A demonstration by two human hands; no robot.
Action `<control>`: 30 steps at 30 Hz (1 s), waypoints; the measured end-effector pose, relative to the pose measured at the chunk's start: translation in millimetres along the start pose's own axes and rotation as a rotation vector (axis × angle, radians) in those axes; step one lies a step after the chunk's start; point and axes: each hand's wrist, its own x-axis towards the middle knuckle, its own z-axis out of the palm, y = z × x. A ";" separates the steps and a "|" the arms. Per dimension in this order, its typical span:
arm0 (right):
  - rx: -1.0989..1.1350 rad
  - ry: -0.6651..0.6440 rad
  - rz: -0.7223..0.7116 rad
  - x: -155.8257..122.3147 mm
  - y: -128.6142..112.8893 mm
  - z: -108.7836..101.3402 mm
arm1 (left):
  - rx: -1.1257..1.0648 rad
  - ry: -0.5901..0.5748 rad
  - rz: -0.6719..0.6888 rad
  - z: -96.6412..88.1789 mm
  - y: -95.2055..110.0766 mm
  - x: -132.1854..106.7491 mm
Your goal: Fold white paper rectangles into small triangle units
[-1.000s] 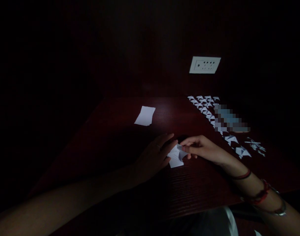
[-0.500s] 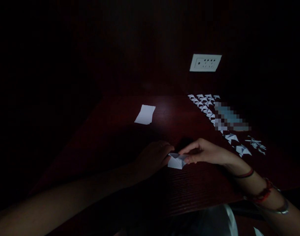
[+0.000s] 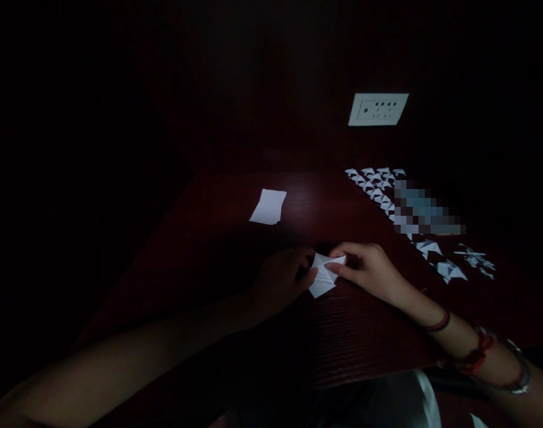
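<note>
A partly folded sheet of white paper [image 3: 321, 288] is held just above the dark red table [image 3: 360, 339], with creases meeting near its middle and faint marks on its surface. My left hand [image 3: 284, 276], in deep shadow, pinches its left side between thumb and fingers. On the other side my right hand [image 3: 372, 270] grips the upper right corner, thumb on the face toward me and fingers behind. Farther back lies a small stack of plain white paper [image 3: 268, 207]. Folded white paper pieces [image 3: 450, 271] stand in rows along the right of the table.
White paper scraps [image 3: 475, 259] lie beyond the nearest folded pieces. A blurred-out bluish object [image 3: 427, 208] rests beside the rows. On the back wall is a white socket plate [image 3: 378, 109]. The table's front edge runs below my hands; the surroundings are very dark.
The paper has been turned and lifted slightly, its pointed folds now spread toward me. Both hands have shifted their grip on it. The whole view has moved a little.
</note>
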 end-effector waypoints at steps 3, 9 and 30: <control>-0.179 0.085 -0.145 -3.3 -3.6 -0.2 | -0.030 0.045 0.017 -2.5 0.2 0.9; -0.285 0.068 -0.246 -10.9 -7.0 2.1 | -0.115 0.097 -0.013 -3.8 -0.3 2.3; 0.412 -0.074 0.246 -0.5 -6.7 -14.6 | 0.118 0.107 0.140 -8.0 -1.7 -3.8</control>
